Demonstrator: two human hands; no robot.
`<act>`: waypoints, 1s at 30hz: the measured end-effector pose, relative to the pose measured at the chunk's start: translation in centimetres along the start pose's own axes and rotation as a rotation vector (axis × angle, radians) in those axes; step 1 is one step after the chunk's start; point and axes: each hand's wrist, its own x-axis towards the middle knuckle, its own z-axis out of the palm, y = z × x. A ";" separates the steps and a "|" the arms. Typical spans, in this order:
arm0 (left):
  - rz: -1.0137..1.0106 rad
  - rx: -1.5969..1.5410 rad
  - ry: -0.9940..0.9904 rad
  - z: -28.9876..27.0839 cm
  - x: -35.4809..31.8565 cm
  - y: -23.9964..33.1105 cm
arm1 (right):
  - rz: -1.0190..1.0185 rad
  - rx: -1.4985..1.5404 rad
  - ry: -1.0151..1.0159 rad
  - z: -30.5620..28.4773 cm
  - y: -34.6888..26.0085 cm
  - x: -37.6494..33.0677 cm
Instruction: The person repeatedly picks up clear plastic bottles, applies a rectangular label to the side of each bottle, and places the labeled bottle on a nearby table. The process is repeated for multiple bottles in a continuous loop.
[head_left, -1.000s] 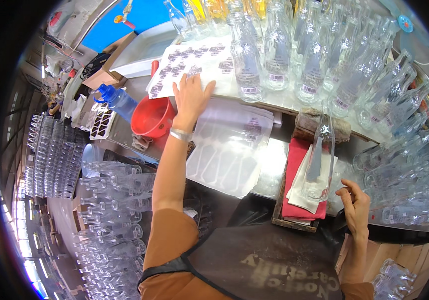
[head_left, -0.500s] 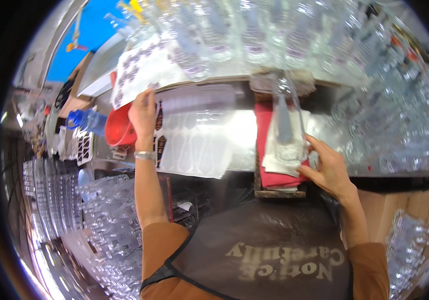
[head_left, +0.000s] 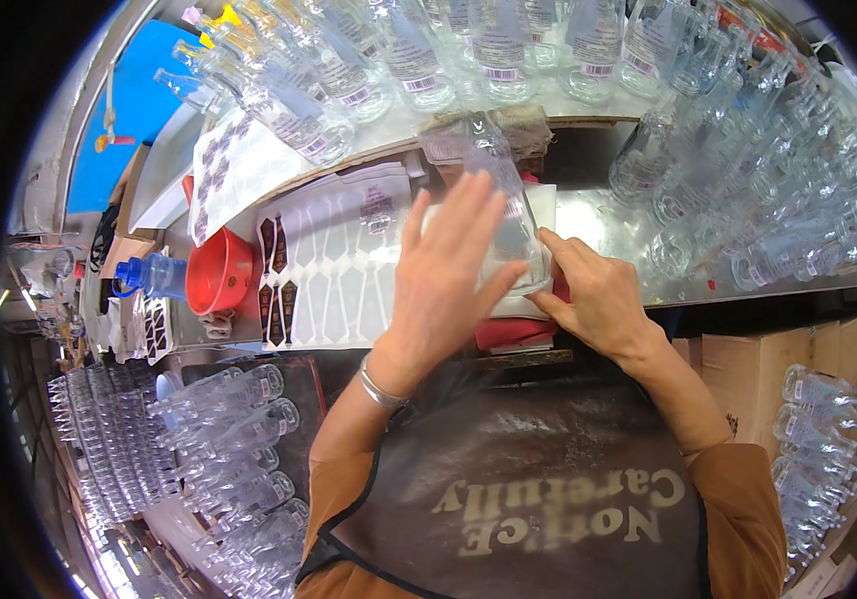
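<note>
A transparent glass bottle (head_left: 518, 225) lies on a cloth-covered rest at the middle of the bench, its neck pointing away from me onto a folded grey-brown cloth (head_left: 523, 130). My left hand (head_left: 443, 270) is over the bottle's left side, palm down with fingers stretched out and a little blurred; it hides part of the bottle. With thumb and fingers, my right hand (head_left: 600, 297) grips the bottle's base end from the right. Red cloth (head_left: 510, 332) shows beneath. Left of the rest is a sheet of dark tie-shaped stickers (head_left: 334, 275), with many places peeled bare.
Labelled glass bottles (head_left: 498, 65) stand along the raised back ledge, and more crowd the bench's right side (head_left: 748, 190). At left are a red bowl (head_left: 219, 272), a blue-capped bottle (head_left: 154, 277) and a printed label sheet (head_left: 249, 165). Stacked bottles (head_left: 239, 439) and cardboard boxes (head_left: 778, 369) flank me.
My left hand has moved right from the sticker sheet's upper left edge to over the bottle. My right hand stays at the bottle's base. The view has shifted.
</note>
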 end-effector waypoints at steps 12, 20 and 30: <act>-0.235 -0.373 0.038 2.0 0.3 -2.5 | 0.110 0.397 -0.088 -2.4 1.6 2.6; -0.129 -0.386 -0.051 2.3 1.2 -2.9 | 0.238 0.547 -0.042 0.3 2.6 4.4; -0.219 -0.611 0.035 3.8 0.0 -2.9 | 0.333 0.625 -0.097 0.0 2.9 5.0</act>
